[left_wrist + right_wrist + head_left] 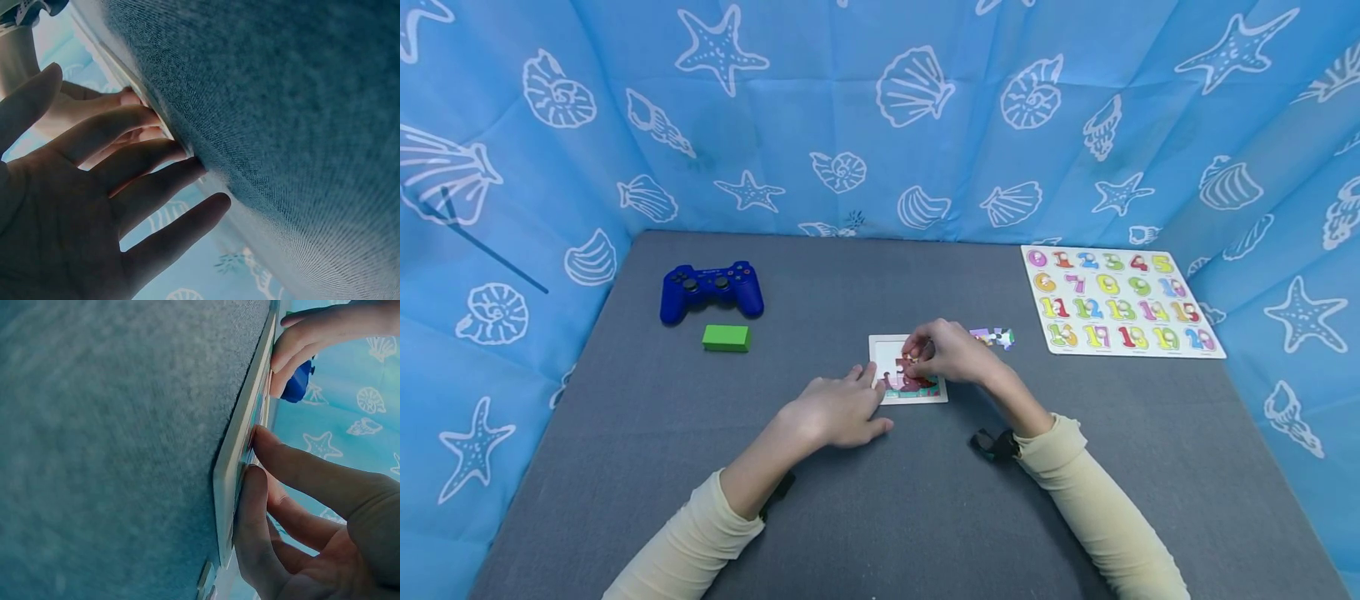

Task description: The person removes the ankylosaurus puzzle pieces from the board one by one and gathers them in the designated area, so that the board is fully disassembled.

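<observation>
A small jigsaw puzzle in a white-rimmed tray [876, 343] lies flat on the table. Several pieces with a brown picture sit in its lower part. Over the tray, my right hand [951, 354] pinches a brown puzzle piece [904, 364] between thumb and fingers; the fingers partly hide it. In the right wrist view those fingertips [255, 472] are right down at the tray's surface. My left hand [835, 408] lies with fingers spread, its fingertips touching the tray's left edge. More puzzle pieces [996, 337] lie just right of the tray, partly behind the right hand.
A blue game controller [711, 290] and a green block [726, 338] are at the left on the grey table [820, 292]. At the back right lies a white number board [1120, 302]. Blue curtains [955, 150] with shells stand behind and at both sides.
</observation>
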{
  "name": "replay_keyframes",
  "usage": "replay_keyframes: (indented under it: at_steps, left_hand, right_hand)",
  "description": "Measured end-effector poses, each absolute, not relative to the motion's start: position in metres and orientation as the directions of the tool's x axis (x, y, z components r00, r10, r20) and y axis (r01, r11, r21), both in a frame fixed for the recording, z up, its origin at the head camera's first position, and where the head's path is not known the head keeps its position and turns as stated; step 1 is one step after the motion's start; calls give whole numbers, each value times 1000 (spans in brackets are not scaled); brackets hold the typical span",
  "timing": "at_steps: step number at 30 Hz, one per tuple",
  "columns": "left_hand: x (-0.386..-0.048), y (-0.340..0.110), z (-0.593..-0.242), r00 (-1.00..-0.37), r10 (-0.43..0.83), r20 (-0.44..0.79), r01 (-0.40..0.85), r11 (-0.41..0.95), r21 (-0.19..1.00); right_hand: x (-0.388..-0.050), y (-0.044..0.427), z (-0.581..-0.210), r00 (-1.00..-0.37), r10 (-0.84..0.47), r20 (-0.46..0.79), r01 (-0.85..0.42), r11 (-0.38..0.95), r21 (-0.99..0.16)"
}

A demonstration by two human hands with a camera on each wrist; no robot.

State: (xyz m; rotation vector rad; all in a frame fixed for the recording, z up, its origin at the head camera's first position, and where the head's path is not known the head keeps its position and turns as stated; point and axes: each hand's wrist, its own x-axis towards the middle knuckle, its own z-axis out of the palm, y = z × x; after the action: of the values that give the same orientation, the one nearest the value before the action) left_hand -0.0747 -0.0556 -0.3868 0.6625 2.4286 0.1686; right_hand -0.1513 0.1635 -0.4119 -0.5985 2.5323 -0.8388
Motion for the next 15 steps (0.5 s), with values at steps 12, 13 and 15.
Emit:
replay_keyframes:
  at_steps: [12,13,15]
  left_hand:
    - [-75,-54,-388,-690,494,-529,425,868,257]
    - [-75,-54,-388,-690,495,-528,426,868,256]
    - [-75,-54,-387,-690,496,-527,428,867,255]
  right_hand:
    - [-154,165,-413,-800,-552,-236,-275,687,-672]
    - [-154,165,-413,-797,-555,-241,-274,686,-674]
    - [-154,164,-412,-792,-558,-247,-274,686,-674]
